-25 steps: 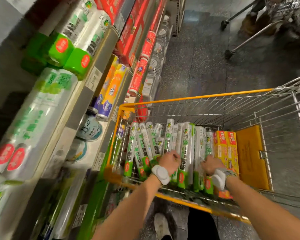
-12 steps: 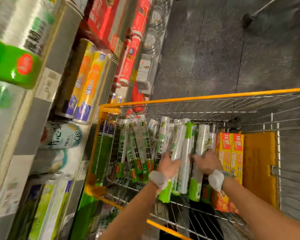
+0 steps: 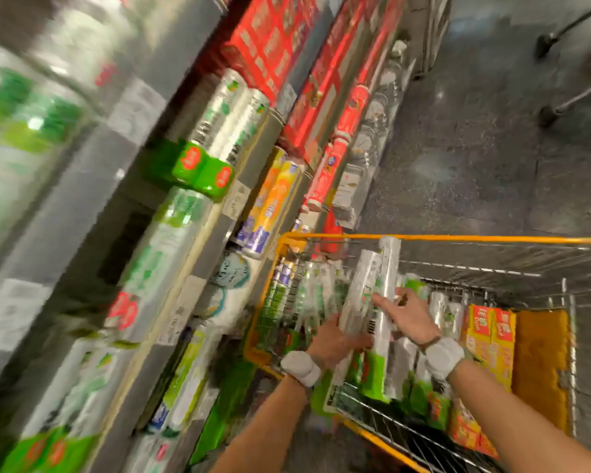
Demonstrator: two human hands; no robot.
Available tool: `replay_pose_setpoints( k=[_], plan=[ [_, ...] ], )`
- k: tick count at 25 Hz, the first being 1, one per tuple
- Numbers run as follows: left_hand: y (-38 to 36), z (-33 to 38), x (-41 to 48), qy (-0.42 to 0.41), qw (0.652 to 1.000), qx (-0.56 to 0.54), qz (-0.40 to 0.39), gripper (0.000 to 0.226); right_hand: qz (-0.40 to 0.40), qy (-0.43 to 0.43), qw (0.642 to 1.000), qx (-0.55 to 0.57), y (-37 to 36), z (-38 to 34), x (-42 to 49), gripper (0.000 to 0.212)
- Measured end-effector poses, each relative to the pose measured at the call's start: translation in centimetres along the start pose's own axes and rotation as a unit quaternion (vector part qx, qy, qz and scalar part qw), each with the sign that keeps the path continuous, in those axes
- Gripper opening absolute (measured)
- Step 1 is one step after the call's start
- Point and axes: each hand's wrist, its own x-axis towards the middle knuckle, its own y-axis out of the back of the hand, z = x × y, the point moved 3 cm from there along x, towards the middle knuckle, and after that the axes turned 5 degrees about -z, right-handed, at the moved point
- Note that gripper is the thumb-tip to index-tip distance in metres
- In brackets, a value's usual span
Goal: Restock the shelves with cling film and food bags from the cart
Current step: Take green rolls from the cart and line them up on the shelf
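Note:
A yellow-rimmed wire cart (image 3: 458, 237) stands at the lower right, packed with green-and-white cling film rolls (image 3: 301, 308) and orange food bag boxes (image 3: 488, 339). My left hand (image 3: 335, 343) grips the lower part of a couple of long cling film rolls (image 3: 372, 295), lifted out above the cart and tilted. My right hand (image 3: 406, 315) lies against the same rolls from the right, fingers stretched across them. Both wrists wear white bands. The view is blurred by motion.
Shelves (image 3: 198, 240) run along the left, holding green-capped film rolls (image 3: 202, 165), orange-and-blue rolls (image 3: 267, 206) and red boxes (image 3: 280, 39). Dark stone floor (image 3: 475, 148) lies beyond the cart. Metal legs with wheels (image 3: 546, 39) stand at the top right.
The rolls have risen out of the cart in both hands, their tops now above the rim. The camera has swung up and left toward the shelves.

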Motion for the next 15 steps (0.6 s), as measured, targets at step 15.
replay_pose_setpoints(
  k=[15],
  plan=[
    [9.3, -11.4, -35.3, -0.164, 0.940, -0.110, 0.278, 0.074, -0.187, 0.194, 0.944, 0.190, -19.4, -14.0, -24.1, 0.025]
  ],
)
